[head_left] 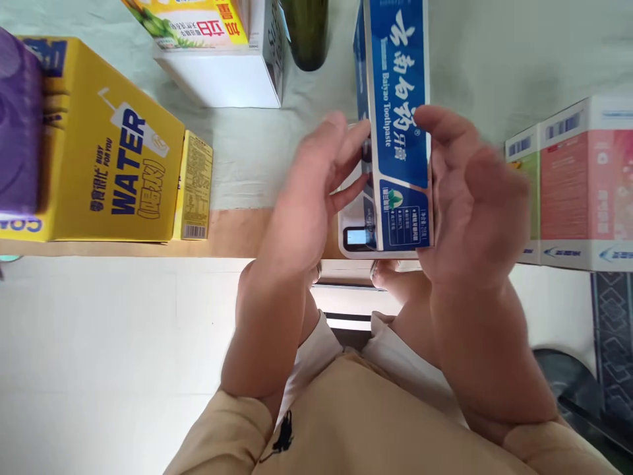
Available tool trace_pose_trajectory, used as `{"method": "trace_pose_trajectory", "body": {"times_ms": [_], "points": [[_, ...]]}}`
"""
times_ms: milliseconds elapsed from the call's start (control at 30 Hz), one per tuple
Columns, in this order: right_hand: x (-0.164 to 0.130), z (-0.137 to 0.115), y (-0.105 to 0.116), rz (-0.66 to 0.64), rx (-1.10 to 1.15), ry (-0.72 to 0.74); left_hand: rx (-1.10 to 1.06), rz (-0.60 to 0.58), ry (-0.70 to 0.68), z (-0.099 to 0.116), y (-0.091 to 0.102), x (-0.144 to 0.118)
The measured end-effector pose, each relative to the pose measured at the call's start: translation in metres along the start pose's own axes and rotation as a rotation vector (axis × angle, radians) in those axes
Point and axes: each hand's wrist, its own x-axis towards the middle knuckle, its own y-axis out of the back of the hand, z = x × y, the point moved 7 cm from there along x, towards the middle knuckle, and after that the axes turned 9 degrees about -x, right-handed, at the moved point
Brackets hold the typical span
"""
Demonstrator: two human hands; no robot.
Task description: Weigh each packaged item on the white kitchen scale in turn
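A blue toothpaste box (pixel 398 99) with white lettering lies lengthwise over a pale flat device (pixel 347 221) that has a small lit display (pixel 359 236). Most of that device is hidden under the box. My left hand (pixel 311 185) has its fingers bent, the tips against the box's left side. On the other side, my right hand (pixel 477 204) is curled along the right edge, one fingertip at the box's face and the palm beside its near end. Part of the right hand is smeared by motion. Between them the two hands clasp the box.
To the left stand a yellow box marked WATER (pixel 119 152), a purple pack (pixel 18 125) and a slim yellow box (pixel 195 188). Behind are a white box (pixel 227 76) and a dark bottle (pixel 307 33). Pink-and-green cartons (pixel 564 178) stand right. The wooden table edge (pixel 237 234) runs in front.
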Motion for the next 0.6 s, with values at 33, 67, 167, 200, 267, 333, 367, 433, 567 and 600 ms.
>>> {"method": "trace_pose_trajectory", "body": {"times_ms": [33, 67, 167, 200, 267, 333, 367, 433, 567, 600], "points": [[0.002, 0.007, 0.004, 0.010, 0.129, -0.057, 0.000, -0.020, 0.008, -0.006, -0.004, 0.002], [0.002, 0.012, 0.007, 0.027, 0.237, -0.105, 0.000, -0.032, 0.013, -0.010, -0.008, 0.004], [-0.001, 0.021, 0.012, 0.086, 0.298, -0.153, 0.001, -0.027, 0.020, -0.017, -0.013, 0.008], [-0.002, 0.023, 0.012, 0.093, 0.278, -0.158, 0.003, -0.018, 0.031, -0.019, -0.013, 0.009], [-0.006, 0.025, 0.011, 0.083, 0.227, -0.171, 0.006, 0.004, 0.064, -0.021, -0.012, 0.010], [-0.008, 0.024, 0.012, 0.064, 0.196, -0.181, -0.004, 0.036, 0.067, -0.022, -0.006, 0.011], [-0.009, 0.022, 0.015, 0.086, 0.180, -0.169, -0.012, 0.059, 0.038, -0.020, -0.001, 0.013], [-0.008, 0.014, 0.031, 0.220, 0.119, -0.067, -0.012, 0.112, -0.095, -0.012, 0.012, 0.016], [-0.006, -0.001, 0.062, 0.494, -0.008, 0.198, 0.149, 0.152, -0.436, 0.005, 0.035, 0.020], [-0.005, 0.000, 0.065, 0.509, -0.008, 0.206, 0.187, 0.141, -0.479, 0.005, 0.038, 0.022]]}}
